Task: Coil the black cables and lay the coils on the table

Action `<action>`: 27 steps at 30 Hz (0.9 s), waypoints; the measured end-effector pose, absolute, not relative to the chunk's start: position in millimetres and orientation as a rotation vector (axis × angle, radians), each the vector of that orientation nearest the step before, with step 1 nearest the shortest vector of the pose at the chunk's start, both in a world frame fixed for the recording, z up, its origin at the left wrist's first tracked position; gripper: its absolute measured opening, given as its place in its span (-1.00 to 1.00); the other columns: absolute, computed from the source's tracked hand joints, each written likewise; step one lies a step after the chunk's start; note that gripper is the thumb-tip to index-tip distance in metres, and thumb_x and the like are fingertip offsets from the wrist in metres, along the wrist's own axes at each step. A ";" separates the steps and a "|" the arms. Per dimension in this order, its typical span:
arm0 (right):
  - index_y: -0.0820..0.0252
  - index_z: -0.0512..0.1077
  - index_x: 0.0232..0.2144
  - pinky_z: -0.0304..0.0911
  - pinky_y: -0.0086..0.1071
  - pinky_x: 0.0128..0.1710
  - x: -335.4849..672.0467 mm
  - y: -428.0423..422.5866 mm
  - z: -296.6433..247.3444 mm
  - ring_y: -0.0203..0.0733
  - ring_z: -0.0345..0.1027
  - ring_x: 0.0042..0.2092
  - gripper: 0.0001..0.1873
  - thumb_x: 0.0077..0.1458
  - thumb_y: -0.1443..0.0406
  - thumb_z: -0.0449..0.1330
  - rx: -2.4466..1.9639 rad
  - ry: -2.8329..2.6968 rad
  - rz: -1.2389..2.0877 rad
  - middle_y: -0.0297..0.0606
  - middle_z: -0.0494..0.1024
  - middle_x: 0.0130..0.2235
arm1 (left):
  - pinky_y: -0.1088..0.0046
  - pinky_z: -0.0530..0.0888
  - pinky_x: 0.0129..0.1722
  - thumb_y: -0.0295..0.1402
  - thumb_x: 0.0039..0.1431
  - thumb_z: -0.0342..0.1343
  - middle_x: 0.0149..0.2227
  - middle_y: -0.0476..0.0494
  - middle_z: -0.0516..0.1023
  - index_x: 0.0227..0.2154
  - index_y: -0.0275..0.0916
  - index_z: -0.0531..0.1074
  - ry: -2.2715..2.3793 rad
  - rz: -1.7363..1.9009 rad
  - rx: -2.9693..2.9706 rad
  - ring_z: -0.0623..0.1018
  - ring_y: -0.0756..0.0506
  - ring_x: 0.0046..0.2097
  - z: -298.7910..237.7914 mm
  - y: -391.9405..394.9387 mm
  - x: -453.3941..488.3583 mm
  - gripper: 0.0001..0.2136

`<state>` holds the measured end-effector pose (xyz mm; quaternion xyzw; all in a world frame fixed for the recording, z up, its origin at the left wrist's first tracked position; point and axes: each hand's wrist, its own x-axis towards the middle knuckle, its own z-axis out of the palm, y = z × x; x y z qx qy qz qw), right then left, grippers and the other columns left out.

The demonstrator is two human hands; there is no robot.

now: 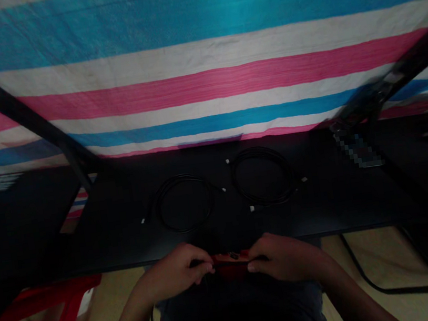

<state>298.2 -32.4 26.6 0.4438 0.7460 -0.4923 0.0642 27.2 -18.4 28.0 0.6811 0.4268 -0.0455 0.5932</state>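
My left hand (183, 268) and my right hand (281, 256) are closed at the front edge of the black table, above my lap. Between them they pinch the two ends of a red flat object (229, 257) with dark marks on its top. Its kind is too dark to make out, and my fingers cover both ends. Beyond my hands lie coiled black cables on the table. The left coiled cable (189, 230) has pale connectors at its ends. The right coiled cable (243, 197) shows several light connectors around its loop.
The black table (122, 242) runs across in front of me. A blurred-out item (358, 150) lies at its right. Dark metal frames (28, 112) stand at both sides, before a striped sheet (203, 85). A red stool (57, 320) is at lower left.
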 end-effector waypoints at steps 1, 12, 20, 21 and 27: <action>0.19 0.64 -0.34 0.06 -0.43 -0.46 293.4 -33.4 26.5 -0.26 0.45 -0.40 -0.69 0.28 0.23 0.12 1.352 2.268 -1.449 -0.23 0.65 -0.40 | 0.51 0.21 -0.47 -0.30 0.27 0.00 -0.53 0.01 0.45 -0.38 -0.25 0.58 0.996 -0.110 1.609 0.37 0.01 -0.48 26.5 -19.8 32.0 -0.73; 0.25 0.63 -0.33 0.08 -0.38 -0.45 293.3 -34.3 19.3 -0.12 0.53 -0.32 -0.65 0.28 0.18 0.12 1.552 2.111 -1.229 -0.05 0.67 -0.29 | 0.57 0.26 -0.57 -0.34 0.24 -0.01 -0.53 0.05 0.39 -0.24 -0.24 0.58 1.014 -0.216 1.511 0.40 0.03 -0.55 19.7 -27.4 33.0 -0.75; 0.22 0.64 -0.38 0.04 -0.43 -0.48 276.1 -39.1 16.2 -0.24 0.44 -0.42 -0.67 0.25 0.16 0.16 1.327 2.222 -1.408 -0.20 0.63 -0.43 | 0.52 0.21 -0.50 -0.40 0.20 0.04 -0.53 0.01 0.48 -0.39 -0.22 0.60 0.938 -0.185 1.721 0.39 0.03 -0.51 27.8 -29.0 48.1 -0.79; 0.22 0.65 -0.37 0.04 -0.43 -0.48 274.5 -41.1 14.4 -0.21 0.45 -0.39 -0.68 0.24 0.17 0.17 1.372 2.219 -1.334 -0.17 0.64 -0.40 | 0.50 0.22 -0.48 -0.40 0.19 0.06 -0.51 -0.01 0.52 -0.40 -0.23 0.60 0.953 -0.187 1.749 0.41 0.01 -0.48 25.3 -30.2 48.2 -0.80; 0.21 0.64 -0.36 0.02 -0.42 -0.48 293.1 -43.6 7.9 -0.23 0.42 -0.40 -0.66 0.25 0.15 0.14 1.528 2.105 -1.340 -0.19 0.63 -0.38 | 0.49 0.38 -0.24 -0.44 0.24 -0.03 -0.24 -0.04 0.69 -0.25 -0.17 0.63 0.934 -0.196 1.687 0.59 -0.04 -0.24 26.4 -27.0 17.4 -0.71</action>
